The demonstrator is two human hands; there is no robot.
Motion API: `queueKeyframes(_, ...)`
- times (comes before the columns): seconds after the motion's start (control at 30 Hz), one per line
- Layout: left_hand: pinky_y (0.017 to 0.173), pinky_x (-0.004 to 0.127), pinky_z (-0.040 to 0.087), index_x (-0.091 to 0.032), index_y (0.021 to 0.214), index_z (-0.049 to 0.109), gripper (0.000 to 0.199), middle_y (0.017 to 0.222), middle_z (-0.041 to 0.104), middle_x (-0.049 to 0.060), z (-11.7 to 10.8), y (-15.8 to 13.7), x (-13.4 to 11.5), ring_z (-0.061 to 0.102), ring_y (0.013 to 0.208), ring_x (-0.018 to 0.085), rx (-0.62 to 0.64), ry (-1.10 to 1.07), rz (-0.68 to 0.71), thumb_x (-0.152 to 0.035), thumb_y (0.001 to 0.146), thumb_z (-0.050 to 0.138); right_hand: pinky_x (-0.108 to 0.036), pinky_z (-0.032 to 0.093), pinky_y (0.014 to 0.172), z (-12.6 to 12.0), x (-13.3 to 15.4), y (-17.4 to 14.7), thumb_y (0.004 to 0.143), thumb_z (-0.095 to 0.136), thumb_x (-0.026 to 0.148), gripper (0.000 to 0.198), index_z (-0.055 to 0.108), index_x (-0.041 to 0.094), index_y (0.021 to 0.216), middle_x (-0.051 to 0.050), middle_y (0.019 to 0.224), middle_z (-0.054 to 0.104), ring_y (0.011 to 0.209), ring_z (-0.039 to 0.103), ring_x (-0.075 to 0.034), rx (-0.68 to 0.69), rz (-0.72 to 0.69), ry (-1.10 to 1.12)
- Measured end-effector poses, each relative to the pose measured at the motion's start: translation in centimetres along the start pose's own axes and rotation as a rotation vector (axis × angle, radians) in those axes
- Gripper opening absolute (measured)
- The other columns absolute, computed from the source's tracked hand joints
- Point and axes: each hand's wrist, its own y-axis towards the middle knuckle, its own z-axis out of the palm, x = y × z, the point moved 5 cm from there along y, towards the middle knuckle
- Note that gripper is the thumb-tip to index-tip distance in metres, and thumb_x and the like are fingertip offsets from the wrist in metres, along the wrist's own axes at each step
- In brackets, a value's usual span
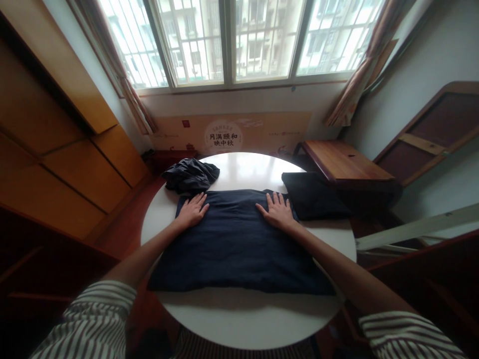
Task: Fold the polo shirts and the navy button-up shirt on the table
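Your left hand [191, 210] lies on the navy cloth [239, 249], fingers parted. Your right hand [278, 212] touches it, fingers fanned.

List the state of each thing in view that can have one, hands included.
Navy cloth: spread flat, slightly creased, on the white table
Left hand: open, palm down on it
Right hand: open, palm down on it
Left-side dark cloth: crumpled in a heap
Right-side dark cloth: lying flat
Curtains: drawn aside
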Motion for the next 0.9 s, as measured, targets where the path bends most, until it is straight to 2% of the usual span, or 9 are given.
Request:
queueKeyframes(0.13,0.120,0.056,0.013,-0.021,0.156,0.025,0.059,0.162,0.022,0.006,-0.1,-1.4,1.5,0.021,0.150,0.023,-0.003,-0.015,-0.033,-0.044,0.102,0.022,-0.055,0.012,0.118,-0.1,0.0,-0.1,0.095,0.021,0.070,0.085,0.026,0.010,0.156,-0.019,0.162,0.018,0.150,0.013,-0.035,-0.001,-0.002,0.011)
queueKeyframes(0.27,0.117,0.058,0.022,-0.021,0.153,0.034,0.055,0.160,0.031,0.008,-0.6,-3.3,3.3,0.026,0.148,0.028,-0.033,-0.010,-0.081,-0.039,0.102,0.024,-0.054,0.013,0.119,-0.3,0.1,-0.2,0.098,0.023,0.065,0.082,0.025,0.007,0.156,-0.020,0.162,0.018,0.150,0.014,-0.035,-0.013,-0.044,0.018)
queueKeyframes(0.37,0.112,0.054,0.034,-0.014,0.143,0.050,0.051,0.151,0.045,0.015,-1.6,-4.9,4.9,0.040,0.140,0.031,-0.128,0.034,-0.116,-0.034,0.100,0.031,-0.051,0.016,0.119,-1.1,0.9,-1.5,0.100,0.027,0.059,0.078,0.023,0.004,0.155,-0.020,0.162,0.016,0.150,0.013,-0.034,-0.048,-0.117,0.042)
queueKeyframes(0.47,0.109,0.048,0.041,-0.008,0.129,0.059,0.045,0.135,0.059,0.020,-3.5,-7.4,5.1,0.054,0.127,0.031,-0.262,0.043,-0.081,-0.031,0.097,0.037,-0.051,0.019,0.119,-2.3,3.0,-5.1,0.099,0.032,0.058,0.078,0.026,0.003,0.155,-0.019,0.162,0.018,0.150,0.015,-0.035,-0.022,-0.284,0.113)
queueKeyframes(0.57,0.107,0.046,0.045,-0.012,0.125,0.061,0.042,0.128,0.062,0.017,-5.6,-11.6,1.8,0.057,0.121,0.029,-0.323,-0.055,0.094,-0.037,0.099,0.039,-0.050,0.023,0.119,-3.8,5.8,-10.4,0.097,0.038,0.061,0.077,0.035,0.008,0.152,-0.018,0.159,0.029,0.148,0.023,-0.033,0.054,-0.555,0.232)
queueKeyframes(0.67,0.101,0.038,0.051,-0.020,0.127,0.060,0.036,0.129,0.062,0.010,-6.6,-16.5,-4.3,0.060,0.118,0.023,-0.173,-0.190,0.347,-0.037,0.100,0.044,-0.050,0.027,0.118,-4.8,7.9,-15.0,0.091,0.049,0.064,0.084,0.036,0.008,0.152,-0.020,0.157,0.032,0.147,0.027,-0.034,0.134,-0.740,0.311)
queueKeyframes(0.73,0.100,0.038,0.052,-0.020,0.130,0.058,0.039,0.130,0.062,0.011,-6.9,-19.0,-8.3,0.060,0.118,0.024,-0.112,-0.201,0.520,-0.038,0.097,0.053,-0.053,0.027,0.117,-4.7,8.8,-16.8,0.086,0.056,0.066,0.092,0.034,0.006,0.152,-0.023,0.157,0.029,0.147,0.024,-0.038,0.177,-0.808,0.303)
queueKeyframes(0.8,0.100,0.040,0.052,-0.017,0.130,0.058,0.041,0.129,0.063,0.013,-6.8,-20.0,-11.1,0.059,0.118,0.026,-0.088,-0.194,0.646,-0.036,0.094,0.058,-0.056,0.026,0.117,-4.1,9.5,-17.8,0.083,0.060,0.066,0.097,0.033,0.004,0.152,-0.025,0.158,0.026,0.147,0.022,-0.040,0.200,-0.864,0.278)
queueKeyframes(0.9,0.096,0.039,0.053,-0.016,0.123,0.062,0.030,0.119,0.067,0.011,-6.6,-19.0,-12.2,0.063,0.110,0.023,-0.065,-0.193,0.681,-0.026,0.097,0.051,-0.057,0.029,0.115,-2.9,10.2,-18.6,0.085,0.060,0.059,0.090,0.036,0.002,0.150,-0.027,0.157,0.027,0.146,0.022,-0.041,0.191,-0.902,0.241)
